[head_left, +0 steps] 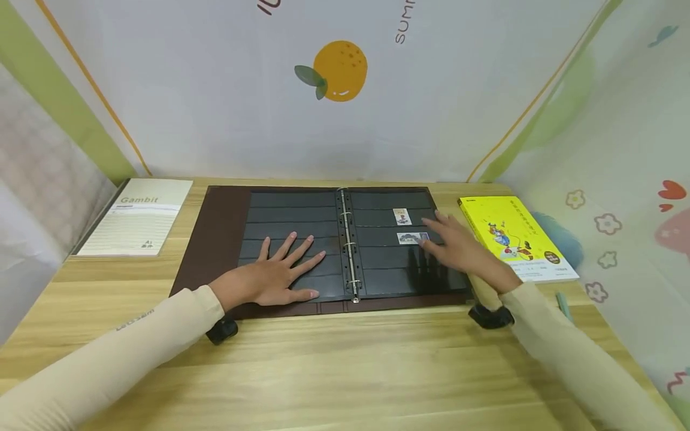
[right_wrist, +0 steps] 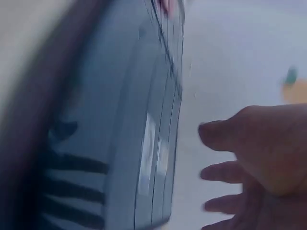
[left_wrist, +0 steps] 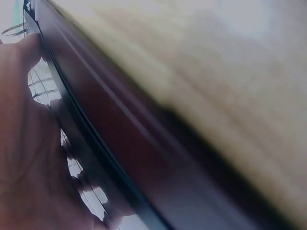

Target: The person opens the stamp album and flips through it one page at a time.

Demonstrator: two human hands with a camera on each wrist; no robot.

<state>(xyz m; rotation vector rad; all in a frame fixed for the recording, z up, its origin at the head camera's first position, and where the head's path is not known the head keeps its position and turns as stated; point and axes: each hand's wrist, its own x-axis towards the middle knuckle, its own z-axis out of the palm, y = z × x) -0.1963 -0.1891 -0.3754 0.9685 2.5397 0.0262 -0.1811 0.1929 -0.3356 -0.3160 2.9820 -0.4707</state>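
An open ring binder [head_left: 185, 248] with brown covers and black pocket pages lies on the table, its metal rings [head_left: 349, 244] running down the middle. My left hand [head_left: 275, 275] rests with spread fingers on the lower part of the left page. Over the right page hovers my right hand [head_left: 458, 242], fingers loosely extended and holding nothing; the right wrist view shows its fingers [right_wrist: 223, 172] apart from the page. Two stamps sit in the right page's pockets: a small upright stamp [head_left: 402, 216] and, below it, a wide stamp [head_left: 409, 238] near my right fingertips.
A yellow book [head_left: 501, 224] lies right of the binder, with a green pen-like object [head_left: 563, 305] in front of it. At the left is a lined Gambit notepad [head_left: 135, 218]. A patterned curtain [head_left: 242, 108] stands behind the wooden table [head_left: 345, 371].
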